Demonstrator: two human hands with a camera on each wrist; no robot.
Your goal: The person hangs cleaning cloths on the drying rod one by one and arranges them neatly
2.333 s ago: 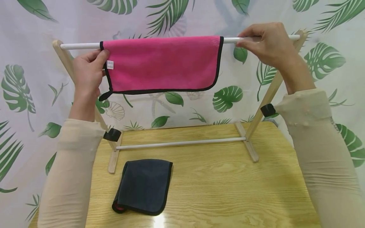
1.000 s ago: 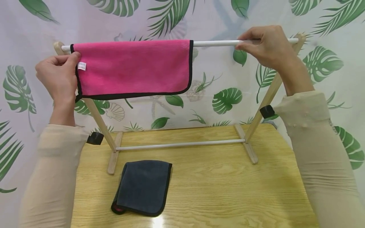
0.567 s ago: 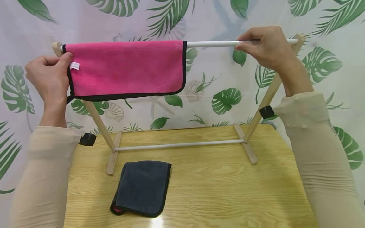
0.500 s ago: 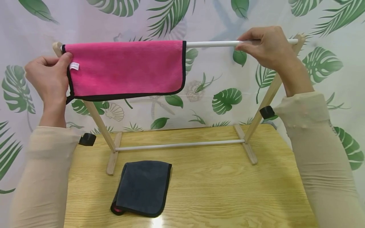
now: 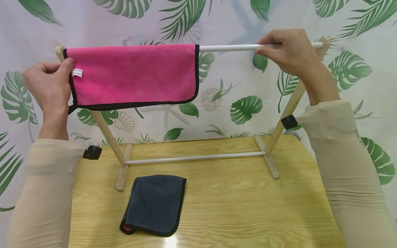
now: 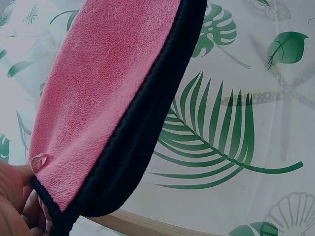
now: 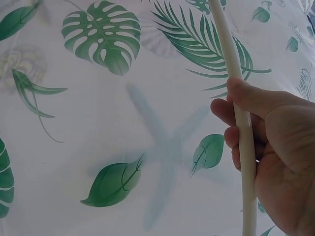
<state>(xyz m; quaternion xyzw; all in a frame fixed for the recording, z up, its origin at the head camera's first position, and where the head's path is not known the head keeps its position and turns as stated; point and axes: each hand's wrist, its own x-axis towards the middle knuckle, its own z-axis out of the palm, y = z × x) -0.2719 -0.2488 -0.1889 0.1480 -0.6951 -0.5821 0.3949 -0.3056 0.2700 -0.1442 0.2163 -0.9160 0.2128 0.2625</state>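
A pink towel [image 5: 133,75] with black edging and a small white tag hangs folded over the white top rail [image 5: 229,48] of a wooden rack. My left hand [image 5: 51,84] pinches its left edge near the rail's left end. In the left wrist view the fingers and thumb hold the pink towel [image 6: 103,88] beside the tag, with the dark trim running upward. My right hand [image 5: 289,51] grips the rail toward its right end. The right wrist view shows the thumb and curled fingers around the white rail [image 7: 244,142].
A folded dark grey towel [image 5: 156,203] with black edging lies on the wooden table [image 5: 248,206], in front of the rack's left foot [image 5: 121,177]. A lower white bar [image 5: 195,157] joins the feet. Behind stands a leaf-patterned curtain [image 5: 217,20].
Pinched in my left hand, the pink towel has slid left along the rail to its left end, only slightly in the last half second. My right hand has kept its hold on the rail.
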